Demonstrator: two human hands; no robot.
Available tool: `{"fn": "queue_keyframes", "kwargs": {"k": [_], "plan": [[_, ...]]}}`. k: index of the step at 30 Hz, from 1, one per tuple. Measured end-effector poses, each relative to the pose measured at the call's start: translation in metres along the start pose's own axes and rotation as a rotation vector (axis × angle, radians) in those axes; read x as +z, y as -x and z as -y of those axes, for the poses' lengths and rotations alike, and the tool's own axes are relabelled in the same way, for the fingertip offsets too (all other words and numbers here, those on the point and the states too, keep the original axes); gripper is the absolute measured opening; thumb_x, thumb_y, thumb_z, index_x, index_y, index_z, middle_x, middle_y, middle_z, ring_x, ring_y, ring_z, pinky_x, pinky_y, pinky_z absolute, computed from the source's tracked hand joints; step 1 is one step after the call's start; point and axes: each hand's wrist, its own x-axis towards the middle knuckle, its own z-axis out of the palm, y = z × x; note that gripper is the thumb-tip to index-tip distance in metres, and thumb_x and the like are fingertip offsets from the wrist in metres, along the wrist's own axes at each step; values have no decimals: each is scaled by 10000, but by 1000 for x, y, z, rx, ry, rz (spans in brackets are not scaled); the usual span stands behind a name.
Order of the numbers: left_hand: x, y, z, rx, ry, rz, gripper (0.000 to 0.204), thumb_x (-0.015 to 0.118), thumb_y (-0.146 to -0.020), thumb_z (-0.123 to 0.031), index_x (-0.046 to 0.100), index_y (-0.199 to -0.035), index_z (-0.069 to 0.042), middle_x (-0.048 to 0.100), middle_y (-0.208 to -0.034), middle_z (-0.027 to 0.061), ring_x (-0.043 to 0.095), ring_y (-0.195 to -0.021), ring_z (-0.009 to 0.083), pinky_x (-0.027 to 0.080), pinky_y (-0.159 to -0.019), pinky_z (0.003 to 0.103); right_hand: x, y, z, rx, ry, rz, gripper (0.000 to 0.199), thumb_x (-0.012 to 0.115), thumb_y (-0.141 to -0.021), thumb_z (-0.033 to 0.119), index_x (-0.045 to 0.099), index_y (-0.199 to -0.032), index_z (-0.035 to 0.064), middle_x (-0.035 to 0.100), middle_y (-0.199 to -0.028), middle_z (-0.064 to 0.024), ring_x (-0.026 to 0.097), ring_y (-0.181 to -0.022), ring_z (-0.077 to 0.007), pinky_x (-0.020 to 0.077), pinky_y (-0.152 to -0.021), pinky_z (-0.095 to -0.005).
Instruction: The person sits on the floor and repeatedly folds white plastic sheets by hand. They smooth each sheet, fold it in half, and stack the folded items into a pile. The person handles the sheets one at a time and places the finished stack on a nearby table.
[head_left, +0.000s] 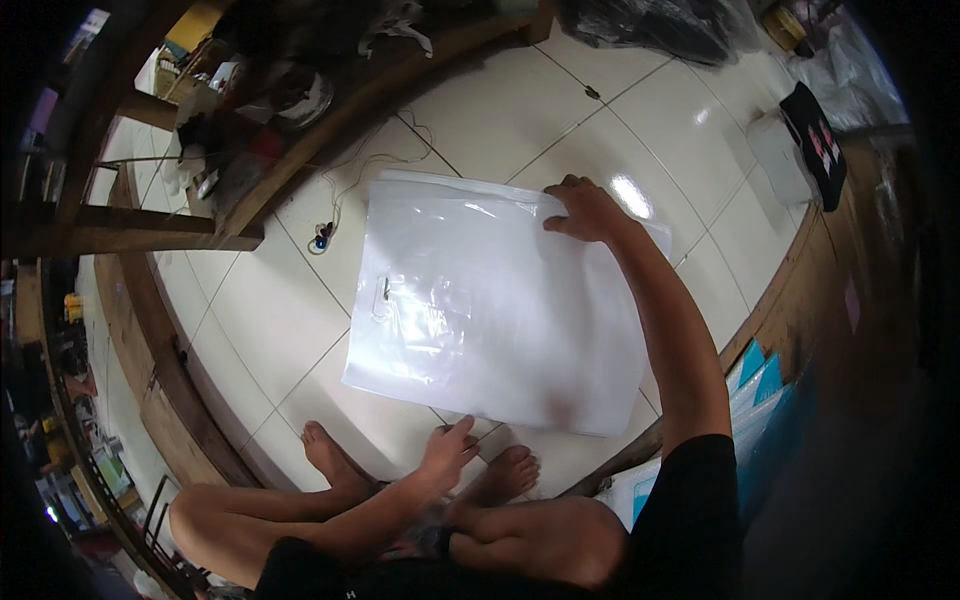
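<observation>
A stack of clear plastic bags (500,310) lies flat on the tiled floor in front of me. Each has a smooth, shiny surface, and a small cut-out handle shows toward the left side. My right hand (585,210) is at the stack's far edge, right of its middle, with thumb and fingers closed on the plastic. How many layers it grips I cannot tell. Just off the near edge, above my feet, is my left hand (450,455). Its fingers are half bent and apart, and I see nothing in them.
A wooden bench frame (300,150) holds clutter at the far left. Near it on the floor are a thin cord and a small blue trinket (321,237). Dark plastic-wrapped bundles (660,25) lie at the back. Blue-and-white packets (750,400) stand by the wooden edge at right.
</observation>
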Motion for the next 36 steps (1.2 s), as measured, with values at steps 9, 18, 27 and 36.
{"fn": "queue_keyframes", "kwargs": {"k": [9,18,27,36], "plan": [[68,-3,-11,-56,301,-145,454,576,-902,-256,451,-1242,18,510,-1165,169,513,-1092,311,407,-1005,453,-3,-10,9,-55,103,157,501,673,-780,230,481,-1201,40,497,-1209,-216,502,-1126,-372,467,-904,-456],[67,-4,-7,-62,399,-191,456,593,-889,-234,449,-1252,0,513,-1190,155,521,-1076,305,423,-974,445,-2,-6,11,-88,101,183,425,602,-822,186,469,-1187,13,586,-1105,-201,578,-1042,-365,477,-865,-456],[77,-21,6,129,441,-184,390,537,-917,-171,442,-1257,-6,532,-1173,124,552,-1049,266,480,-905,413,5,51,46,-258,275,-149,209,579,-841,128,531,-1030,54,575,-950,-113,602,-921,-271,497,-777,-406],[83,-13,2,142,527,-184,414,506,-927,-142,401,-1277,52,509,-1234,172,538,-1109,298,458,-952,423,61,123,74,-422,420,-337,265,598,-761,112,551,-1013,46,518,-920,-96,526,-892,-244,443,-749,-389]]}}
